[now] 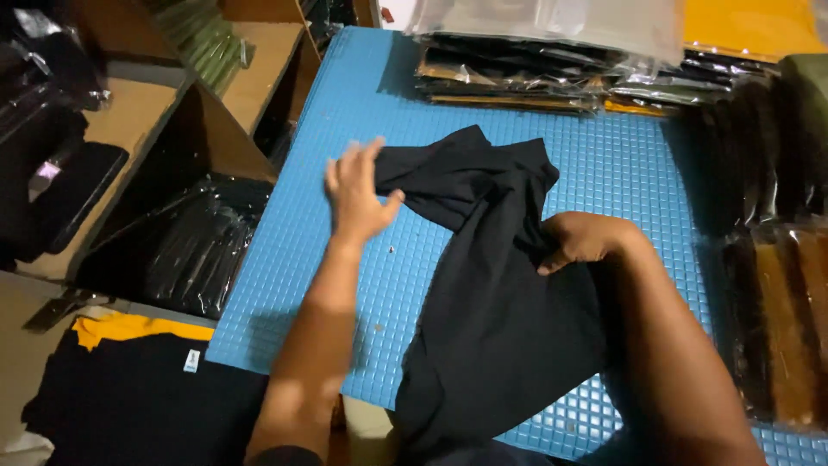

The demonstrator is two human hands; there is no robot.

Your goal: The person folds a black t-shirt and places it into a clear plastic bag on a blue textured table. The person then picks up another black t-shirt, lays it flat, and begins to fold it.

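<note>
A black garment lies crumpled on a blue gridded mat, its lower part hanging over the near edge. My left hand rests on the garment's upper left fold, fingers spread and thumb against the cloth. My right hand is closed around a bunch of the fabric near the garment's middle right. Both forearms reach in from the bottom of the view.
Stacks of clear-bagged folded garments line the mat's far edge, and more bagged dark and brown ones stand along the right. Wooden shelving with bagged black items is at left. A black and yellow garment lies at lower left.
</note>
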